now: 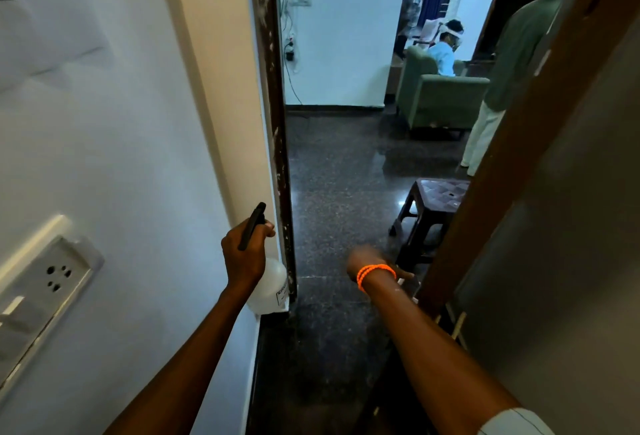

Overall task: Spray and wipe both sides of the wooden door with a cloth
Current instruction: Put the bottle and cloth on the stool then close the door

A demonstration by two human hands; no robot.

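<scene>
The wooden door [505,171] stands ajar on the right, showing its brown edge and a grey face [568,244]. My left hand [242,254] grips the black trigger head of a white spray bottle [272,287], held low beside the dark door frame [277,123]. My right hand [370,261], with an orange bracelet at the wrist, reaches down toward the door's lower edge and is blurred. A small white bit [408,287] shows just under it by the door edge. I cannot tell whether it is the cloth, and the fingers are hidden.
A white wall with a socket and switch plate [52,278] fills the left. Dark stone floor [339,192] runs through the doorway. A brown plastic stool [433,199] stands just past the door, with a green armchair [440,98] and several people beyond.
</scene>
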